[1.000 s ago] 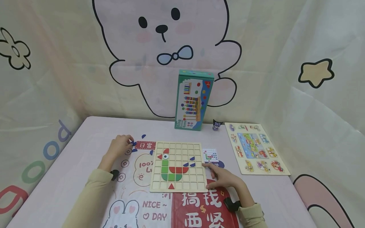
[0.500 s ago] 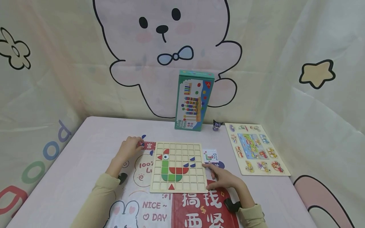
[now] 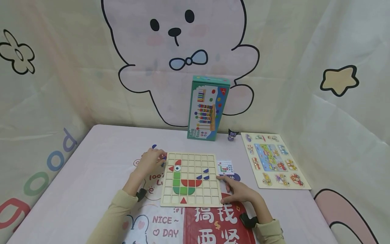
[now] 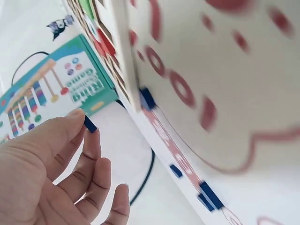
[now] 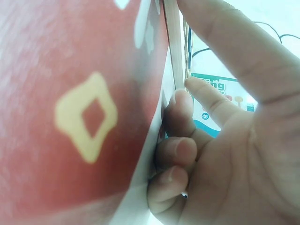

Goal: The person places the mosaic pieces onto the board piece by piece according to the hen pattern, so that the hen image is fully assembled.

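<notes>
My left hand [image 3: 149, 162] is beside the upper left corner of a wooden grid board [image 3: 202, 199]. Between thumb and index finger it pinches a small blue mosaic piece [image 4: 90, 124], held clear of the table. Red, green and blue pieces lie on the board in a bird shape, with an eye piece [image 3: 177, 168] near the top left and a red triangle [image 3: 183, 200] at the bottom. My right hand [image 3: 242, 190] rests at the board's right edge, its index finger and thumb touching the edge while the other fingers are bent under the palm.
Loose blue pieces [image 4: 211, 195] lie left of the board. A pattern card [image 3: 224, 167] sits at its right. Behind stand a green game box [image 3: 207, 108] and a small figurine [image 3: 232, 135]. A picture puzzle board [image 3: 269, 161] lies far right.
My left hand has moved right from the loose blue pieces to the board's upper left corner, carrying one piece. My right hand has stayed at the board's right edge.
</notes>
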The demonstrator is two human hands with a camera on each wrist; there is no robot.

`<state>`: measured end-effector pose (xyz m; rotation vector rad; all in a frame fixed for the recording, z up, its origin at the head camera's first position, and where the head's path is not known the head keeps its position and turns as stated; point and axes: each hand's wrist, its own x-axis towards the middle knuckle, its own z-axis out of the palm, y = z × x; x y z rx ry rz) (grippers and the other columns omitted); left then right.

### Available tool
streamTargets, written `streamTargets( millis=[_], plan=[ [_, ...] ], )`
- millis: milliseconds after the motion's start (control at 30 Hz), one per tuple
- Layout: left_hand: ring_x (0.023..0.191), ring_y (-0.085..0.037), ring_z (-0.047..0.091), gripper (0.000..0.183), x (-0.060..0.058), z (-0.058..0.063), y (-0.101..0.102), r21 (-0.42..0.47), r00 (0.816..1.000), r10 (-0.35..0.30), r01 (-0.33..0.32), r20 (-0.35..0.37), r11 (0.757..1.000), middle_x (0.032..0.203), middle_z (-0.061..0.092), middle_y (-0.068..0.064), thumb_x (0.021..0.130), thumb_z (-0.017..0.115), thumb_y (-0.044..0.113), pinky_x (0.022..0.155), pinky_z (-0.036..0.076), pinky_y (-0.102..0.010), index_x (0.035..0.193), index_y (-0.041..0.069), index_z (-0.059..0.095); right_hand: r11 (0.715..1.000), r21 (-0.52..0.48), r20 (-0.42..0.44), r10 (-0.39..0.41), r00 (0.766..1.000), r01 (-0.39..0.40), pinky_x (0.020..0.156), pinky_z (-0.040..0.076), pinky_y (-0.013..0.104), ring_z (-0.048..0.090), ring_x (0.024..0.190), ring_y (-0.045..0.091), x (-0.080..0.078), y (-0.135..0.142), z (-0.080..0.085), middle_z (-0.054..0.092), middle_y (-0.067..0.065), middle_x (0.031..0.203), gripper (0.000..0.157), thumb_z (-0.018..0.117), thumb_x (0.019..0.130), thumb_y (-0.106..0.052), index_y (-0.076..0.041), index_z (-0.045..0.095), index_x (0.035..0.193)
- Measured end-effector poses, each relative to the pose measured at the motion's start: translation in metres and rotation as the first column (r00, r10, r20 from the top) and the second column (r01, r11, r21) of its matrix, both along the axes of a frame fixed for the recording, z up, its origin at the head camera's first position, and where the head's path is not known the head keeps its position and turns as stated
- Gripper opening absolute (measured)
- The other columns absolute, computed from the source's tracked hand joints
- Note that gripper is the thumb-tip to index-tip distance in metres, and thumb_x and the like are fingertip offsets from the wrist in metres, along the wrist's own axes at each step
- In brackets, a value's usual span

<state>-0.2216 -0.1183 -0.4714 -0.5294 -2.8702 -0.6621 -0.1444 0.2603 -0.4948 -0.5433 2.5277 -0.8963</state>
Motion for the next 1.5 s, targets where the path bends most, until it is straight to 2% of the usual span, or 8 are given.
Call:
streamTargets(
  millis=[100,300,400,633,733,1200,1500],
  plan=[
    [0.089,-0.021,0.055,0.021,0.002,0.001,0.009,-0.006,1.0,-0.017,0.017,-0.006,1.0,0.086,0.065,-0.001,0.082,0.07,0.018,0.08,0.045,-0.041,0.102,0.013,0.067,1.0,-0.008,-0.011,0.008,1.0,-0.008,0.05,0.03,0.019,0.035,0.058,0.008,0.0,0.0,0.0,0.047,0.001,0.08,0.083,0.078,0.07,-0.041,-0.019,0.038,0.14],
    [0.086,-0.018,0.051,0.019,0.006,-0.002,0.027,-0.007,0.998,-0.037,0.038,0.052,0.999,0.083,0.063,0.003,0.083,0.069,0.021,0.077,0.043,-0.037,0.101,0.015,0.067,1.0,-0.001,0.002,0.0,1.0,0.0,0.051,0.031,0.019,0.036,0.06,0.008,0.0,-0.001,0.0,0.046,0.001,0.081,0.083,0.078,0.069,-0.043,-0.021,0.039,0.14],
    [0.086,-0.016,0.051,0.018,0.009,-0.005,0.035,0.001,0.997,-0.06,0.06,0.048,0.998,0.083,0.063,0.004,0.082,0.07,0.021,0.076,0.043,-0.035,0.099,0.015,0.068,1.0,0.001,0.01,-0.005,1.0,0.005,0.051,0.031,0.019,0.036,0.06,0.008,0.0,-0.001,0.0,0.046,0.001,0.081,0.083,0.078,0.069,-0.043,-0.022,0.039,0.139],
    [0.086,-0.016,0.051,0.017,0.015,-0.006,0.051,0.032,0.994,-0.102,0.101,0.039,0.994,0.083,0.065,0.004,0.08,0.072,0.019,0.081,0.042,-0.04,0.096,0.016,0.069,1.0,-0.005,0.021,-0.007,1.0,0.007,0.051,0.032,0.02,0.037,0.061,0.009,0.001,-0.001,0.001,0.046,0.002,0.081,0.082,0.078,0.069,-0.041,-0.023,0.039,0.139],
    [0.084,-0.015,0.05,0.016,0.017,-0.007,0.058,0.012,0.993,-0.112,0.112,0.044,0.994,0.082,0.064,0.005,0.081,0.071,0.022,0.079,0.042,-0.039,0.096,0.017,0.069,1.0,-0.006,0.024,-0.008,1.0,0.008,0.051,0.032,0.019,0.037,0.061,0.01,0.001,-0.001,0.001,0.046,0.002,0.081,0.082,0.078,0.07,-0.041,-0.023,0.038,0.139],
    [0.078,-0.012,0.046,0.016,0.03,-0.003,0.087,-0.007,0.978,-0.189,0.19,0.093,0.982,0.079,0.063,0.007,0.081,0.07,0.025,0.073,0.038,-0.033,0.095,0.018,0.07,1.0,-0.012,0.015,-0.004,1.0,0.004,0.051,0.032,0.019,0.037,0.06,0.009,0.001,-0.001,0.003,0.046,0.002,0.081,0.081,0.078,0.07,-0.04,-0.022,0.039,0.139],
    [0.074,-0.01,0.047,0.013,0.039,-0.003,0.103,0.005,0.962,-0.259,0.26,0.089,0.966,0.076,0.064,0.006,0.08,0.07,0.024,0.068,0.039,-0.027,0.092,0.017,0.072,1.0,-0.002,0.008,-0.003,1.0,0.003,0.052,0.032,0.02,0.037,0.061,0.01,0.003,-0.002,0.005,0.046,0.004,0.081,0.083,0.078,0.07,-0.041,-0.02,0.038,0.14]
  ],
)
